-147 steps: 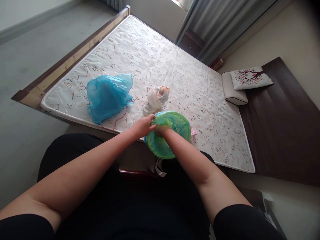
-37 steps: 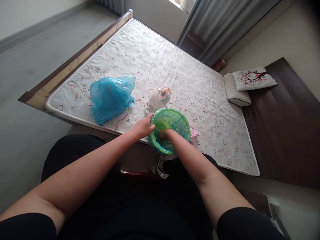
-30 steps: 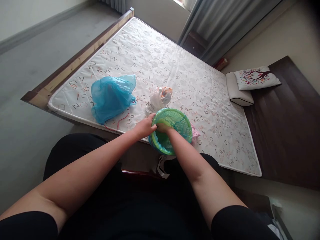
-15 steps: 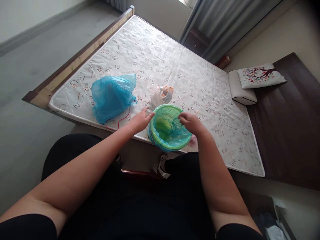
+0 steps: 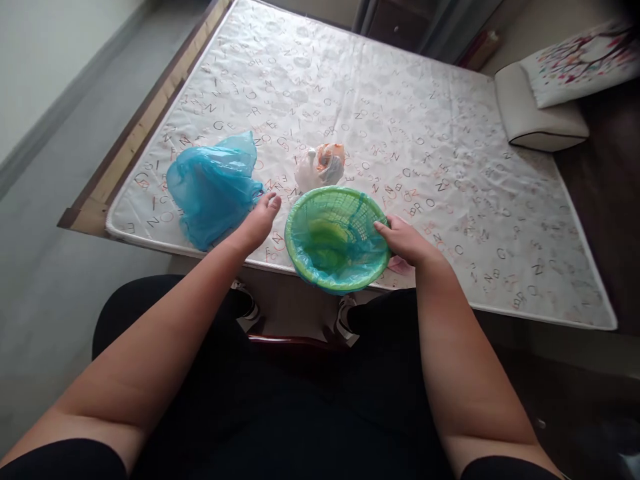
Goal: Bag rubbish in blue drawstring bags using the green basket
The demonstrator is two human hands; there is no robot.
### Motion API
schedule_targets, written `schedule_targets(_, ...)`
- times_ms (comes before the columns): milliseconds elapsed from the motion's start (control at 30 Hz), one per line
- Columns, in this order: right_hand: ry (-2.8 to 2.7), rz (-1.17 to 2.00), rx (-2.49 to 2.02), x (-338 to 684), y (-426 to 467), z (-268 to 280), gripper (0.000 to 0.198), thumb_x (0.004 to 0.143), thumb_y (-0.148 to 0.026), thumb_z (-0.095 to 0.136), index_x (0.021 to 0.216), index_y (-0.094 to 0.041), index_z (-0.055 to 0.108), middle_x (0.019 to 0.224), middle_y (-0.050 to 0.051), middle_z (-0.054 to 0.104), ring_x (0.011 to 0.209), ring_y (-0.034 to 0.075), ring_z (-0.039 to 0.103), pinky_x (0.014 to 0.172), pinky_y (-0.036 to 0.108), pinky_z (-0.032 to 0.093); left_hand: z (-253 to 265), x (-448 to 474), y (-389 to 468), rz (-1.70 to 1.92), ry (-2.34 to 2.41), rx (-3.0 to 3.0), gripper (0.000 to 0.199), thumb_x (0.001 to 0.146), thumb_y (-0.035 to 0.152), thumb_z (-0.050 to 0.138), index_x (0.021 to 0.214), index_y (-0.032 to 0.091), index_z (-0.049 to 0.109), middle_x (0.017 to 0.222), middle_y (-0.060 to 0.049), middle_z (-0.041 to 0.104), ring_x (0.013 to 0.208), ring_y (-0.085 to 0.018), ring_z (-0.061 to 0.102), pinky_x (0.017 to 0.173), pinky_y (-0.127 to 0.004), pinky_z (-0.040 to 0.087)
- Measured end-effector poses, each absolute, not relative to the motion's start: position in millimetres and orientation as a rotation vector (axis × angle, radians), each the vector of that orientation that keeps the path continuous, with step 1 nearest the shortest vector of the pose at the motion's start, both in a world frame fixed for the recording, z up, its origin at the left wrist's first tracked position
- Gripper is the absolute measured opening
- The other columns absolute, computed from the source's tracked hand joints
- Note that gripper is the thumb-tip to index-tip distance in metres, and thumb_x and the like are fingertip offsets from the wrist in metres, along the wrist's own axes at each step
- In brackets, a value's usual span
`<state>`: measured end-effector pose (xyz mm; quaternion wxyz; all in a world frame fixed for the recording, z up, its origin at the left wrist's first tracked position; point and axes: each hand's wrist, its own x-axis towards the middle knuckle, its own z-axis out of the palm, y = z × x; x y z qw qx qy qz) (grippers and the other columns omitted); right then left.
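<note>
A green plastic basket [image 5: 327, 193] with slotted sides tilts toward me at the mattress edge. A thin blue bag lines part of its inside and hangs over the near rim. My right hand [image 5: 404, 240] grips the basket's right rim, thumb on top and fingers outside. My left hand [image 5: 264, 219] is apart from the basket, fingers stretched out, close beside a blue plastic bag [image 5: 213, 190] that lies puffed up on the mattress. Behind the basket sits a clear plastic bag [image 5: 320, 165] with orange marks, its contents hard to make out.
The mattress [image 5: 450, 200] with printed letters spreads ahead, framed by a wooden bed rail [image 5: 135, 147] on the left. A cushion [image 5: 540, 113] and a tree-print pillow [image 5: 585, 60] lie at the far right. Below the basket are my shoes and a red-edged seat [image 5: 295, 341].
My left hand has let go of the basket's rim and moved left toward the blue bag. My right hand has shifted from the lining to the basket's right rim. The view has turned.
</note>
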<state>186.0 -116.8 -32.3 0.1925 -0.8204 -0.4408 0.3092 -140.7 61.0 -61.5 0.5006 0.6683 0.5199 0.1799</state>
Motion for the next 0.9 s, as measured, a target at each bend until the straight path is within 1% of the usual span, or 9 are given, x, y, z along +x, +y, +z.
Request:
schedule_targets(67, -1.261, 0.795, -2.343, 171.4, -108.0, -32.7, 0.036, 0.100, -0.040, 0.056, 0.128, -0.020, 0.067, 0.128, 0.019, 0.076, 0.117, 0.035, 0.073, 0.103, 0.050, 0.061, -64.3, -134.3, 53.3, 0.377, 1.215, 1.608, 0.066, 0.114, 0.057, 0.045, 0.169, 0.021, 0.047, 0.170, -0.017, 0.056, 0.158, -0.033, 0.053, 0.129, -0.045, 0.044)
schedule_targets(100, -1.240, 0.784, -2.369, 164.1, -103.1, -32.6, 0.040, 0.098, -0.034, 0.055, 0.133, -0.018, 0.065, 0.129, 0.021, 0.076, 0.119, 0.037, 0.071, 0.107, 0.053, 0.058, -66.1, -131.6, 49.7, 0.377, 1.206, 1.613, 0.068, 0.113, 0.057, 0.048, 0.170, 0.020, 0.045, 0.171, -0.018, 0.054, 0.159, -0.033, 0.053, 0.129, -0.045, 0.043)
schedule_targets(167, -1.211, 0.724, -2.421, 151.4, -94.0, -31.6, 0.047, 0.095, -0.029, 0.052, 0.138, -0.015, 0.063, 0.126, 0.023, 0.076, 0.119, 0.040, 0.070, 0.109, 0.057, 0.056, -70.6, -127.7, 43.9, 0.428, 1.220, 1.625, 0.073, 0.110, 0.055, 0.054, 0.170, 0.015, 0.042, 0.172, -0.021, 0.052, 0.160, -0.036, 0.050, 0.132, -0.047, 0.041)
schedule_targets(267, -1.211, 0.689, -2.465, 141.1, -85.3, -28.1, 0.049, 0.094, -0.029, 0.049, 0.138, -0.012, 0.062, 0.124, 0.026, 0.076, 0.120, 0.044, 0.069, 0.109, 0.060, 0.054, -77.9, -125.6, 40.3, 0.529, 1.256, 1.585, 0.077, 0.106, 0.056, 0.061, 0.169, 0.015, 0.043, 0.171, -0.022, 0.053, 0.162, -0.039, 0.048, 0.133, -0.051, 0.039)
schedule_targets(433, -1.236, 0.739, -2.490, 142.1, -82.5, -24.6, 0.053, 0.096, -0.027, 0.044, 0.144, -0.010, 0.059, 0.130, 0.029, 0.075, 0.122, 0.046, 0.069, 0.109, 0.060, 0.053, -85.9, -124.2, 40.0, 0.637, 1.243, 1.574, 0.070, 0.099, 0.052, 0.069, 0.158, 0.018, 0.055, 0.164, -0.020, 0.059, 0.158, -0.039, 0.051, 0.133, -0.052, 0.039)
schedule_targets(567, -1.251, 0.764, -2.493, 144.1, -81.6, -24.3, 0.051, 0.097, -0.025, 0.041, 0.143, -0.010, 0.058, 0.131, 0.029, 0.074, 0.122, 0.045, 0.069, 0.108, 0.059, 0.053, -87.5, -123.0, 38.3, 0.680, 1.235, 1.589, 0.065, 0.097, 0.049, 0.070, 0.152, 0.016, 0.059, 0.154, -0.020, 0.065, 0.150, -0.039, 0.058, 0.130, -0.053, 0.043)
schedule_targets(667, -1.253, 0.771, -2.487, 144.4, -81.5, -25.0, 0.051, 0.097, -0.024, 0.041, 0.144, -0.010, 0.057, 0.130, 0.029, 0.075, 0.120, 0.045, 0.070, 0.107, 0.058, 0.054, -87.7, -122.9, 37.1, 0.703, 1.235, 1.589, 0.061, 0.094, 0.048, 0.073, 0.146, 0.018, 0.062, 0.146, -0.018, 0.070, 0.146, -0.039, 0.060, 0.127, -0.053, 0.045)
schedule_targets(900, -1.248, 0.758, -2.475, 145.6, -84.2, -28.6, 0.054, 0.098, -0.024, 0.043, 0.149, -0.011, 0.056, 0.131, 0.027, 0.075, 0.121, 0.042, 0.071, 0.109, 0.057, 0.055, -84.1, -121.7, 35.4, 0.696, 1.245, 1.619, 0.051, 0.091, 0.042, 0.072, 0.136, 0.019, 0.066, 0.133, -0.015, 0.074, 0.138, -0.039, 0.065, 0.123, -0.055, 0.049)
